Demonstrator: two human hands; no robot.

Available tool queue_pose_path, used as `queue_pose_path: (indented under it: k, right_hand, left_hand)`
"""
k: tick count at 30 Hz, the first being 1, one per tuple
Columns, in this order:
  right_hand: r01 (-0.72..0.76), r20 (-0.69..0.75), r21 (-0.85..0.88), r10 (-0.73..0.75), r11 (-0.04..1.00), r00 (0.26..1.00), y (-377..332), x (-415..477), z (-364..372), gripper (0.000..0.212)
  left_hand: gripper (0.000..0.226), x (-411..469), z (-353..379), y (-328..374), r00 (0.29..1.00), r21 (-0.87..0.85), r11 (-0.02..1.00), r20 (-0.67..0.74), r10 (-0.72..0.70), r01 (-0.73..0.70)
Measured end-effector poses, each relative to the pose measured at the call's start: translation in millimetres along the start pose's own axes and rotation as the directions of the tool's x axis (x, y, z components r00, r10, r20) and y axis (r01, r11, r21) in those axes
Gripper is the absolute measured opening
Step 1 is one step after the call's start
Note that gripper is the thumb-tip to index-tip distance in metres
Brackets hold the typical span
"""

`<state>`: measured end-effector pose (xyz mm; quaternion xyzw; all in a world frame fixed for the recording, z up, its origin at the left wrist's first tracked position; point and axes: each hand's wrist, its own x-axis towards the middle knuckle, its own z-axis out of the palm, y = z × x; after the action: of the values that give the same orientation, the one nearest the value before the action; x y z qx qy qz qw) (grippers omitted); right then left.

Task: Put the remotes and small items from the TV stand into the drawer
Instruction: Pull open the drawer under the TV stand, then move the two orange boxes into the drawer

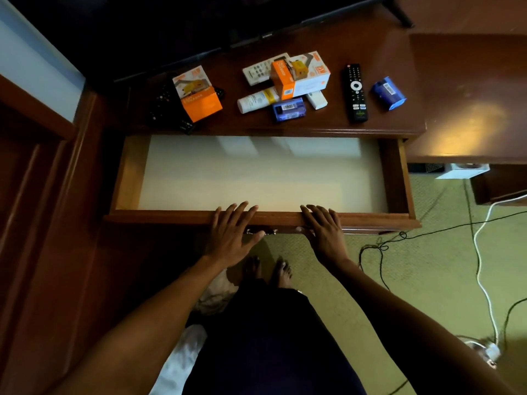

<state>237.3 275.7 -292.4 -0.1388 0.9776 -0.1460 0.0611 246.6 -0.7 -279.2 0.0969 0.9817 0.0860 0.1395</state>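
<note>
The drawer (pixel 397 178) of the TV stand (pixel 328 38) stands pulled out, its pale liner bare. My left hand (pixel 232 232) and my right hand (pixel 323 226) rest flat on its front rail, fingers spread, holding nothing. On the stand top lie a black remote (pixel 356 94), a white remote (pixel 256 71), dark remotes (pixel 165 106) at the left, two orange-and-white boxes (pixel 198 94) (pixel 301 75), a white tube (pixel 256 100), two blue packs (pixel 288 109) (pixel 388 93) and a small white item (pixel 316 99).
A TV (pixel 171 27) stands at the back of the stand. A lower wooden table (pixel 470 95) adjoins on the right. Black and white cables (pixel 482 269) trail over the green carpet, with a plug strip (pixel 490 352) lower right. Dark wood panelling runs along the left.
</note>
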Motion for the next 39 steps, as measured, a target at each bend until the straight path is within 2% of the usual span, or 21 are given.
queue_pose_path:
  k: [3,5,8,9,10,11,13,15,18,22,24,26,27,30,33,36,39]
  right_hand:
    - [-0.003,0.018,0.004,0.003,1.000,1.000,-3,-4,-2,0.058]
    - [0.045,0.077,-0.009,-0.044,0.999,0.996,1,0,-8,0.062]
    - [0.138,0.156,-0.014,-0.135,0.990,0.979,0,22,-28,0.063]
    - [0.145,0.132,0.009,-0.145,0.989,0.981,-5,36,-37,0.061]
    - [0.137,0.101,0.042,-0.140,0.990,0.985,-12,51,-48,0.059]
    - [0.120,0.065,0.079,-0.126,0.990,0.990,-22,67,-60,0.056]
    - [0.121,-0.007,0.135,-0.121,0.983,0.993,-42,104,-83,0.050]
    - [0.119,-0.061,0.178,-0.109,0.977,0.992,-59,136,-102,0.046]
    - [0.092,-0.157,0.252,-0.053,0.963,0.986,-69,176,-120,0.045]
    - [0.054,-0.204,0.264,0.001,0.963,0.979,-73,236,-144,0.045]
    - [0.039,-0.221,0.269,0.023,0.962,0.975,-71,257,-154,0.039]
    - [0.000,-0.225,0.251,0.059,0.968,0.973,-66,272,-156,0.037]
    - [-0.028,-0.225,0.245,0.085,0.969,0.971,-64,279,-156,0.037]
    - [-0.089,-0.230,0.266,0.153,0.960,0.961,-56,296,-156,0.038]
    - [-0.142,-0.291,0.274,0.223,0.951,0.931,-45,305,-155,0.040]
    - [-0.254,-0.349,0.295,0.352,0.921,0.868,-29,310,-154,0.047]
    - [-0.417,-0.288,0.390,0.539,0.821,0.791,-11,320,-151,0.068]
  left_hand:
    - [0.069,-5,-2,-2,0.998,-0.012,1.000,0.056,0.005,-0.004]
    - [0.064,-2,-8,-4,0.993,-0.046,0.999,0.118,0.000,0.005]
    - [0.055,13,-38,-7,0.978,-0.294,0.953,0.209,-0.008,0.070]
    - [0.049,20,-55,-9,0.988,-0.399,0.912,0.148,-0.043,0.100]
    - [0.041,30,-73,-11,0.994,-0.452,0.886,0.031,-0.100,0.103]
    - [0.035,41,-91,-15,0.979,-0.478,0.871,-0.099,-0.176,0.108]
    - [0.031,69,-129,-28,0.895,-0.554,0.823,-0.293,-0.336,0.128]
    - [0.036,101,-160,-46,0.812,-0.626,0.765,-0.362,-0.457,0.151]
    - [0.047,151,-185,-75,0.734,-0.705,0.656,-0.292,-0.614,0.269]
    - [0.069,213,-207,-113,0.691,-0.723,0.553,-0.147,-0.708,0.413]
    - [0.068,230,-211,-118,0.710,-0.763,0.495,-0.067,-0.701,0.417]
    - [0.056,239,-209,-117,0.752,-0.813,0.455,-0.032,-0.658,0.363]
    - [0.054,241,-207,-117,0.756,-0.829,0.443,-0.038,-0.654,0.342]
    - [0.066,244,-206,-115,0.726,-0.864,0.395,-0.052,-0.686,0.311]
    - [0.070,244,-204,-113,0.766,-0.870,0.427,-0.094,-0.636,0.248]
    - [0.075,246,-207,-116,0.806,-0.867,0.457,-0.124,-0.579,0.196]
    - [0.093,250,-213,-115,0.827,-0.848,0.503,-0.160,-0.539,0.164]
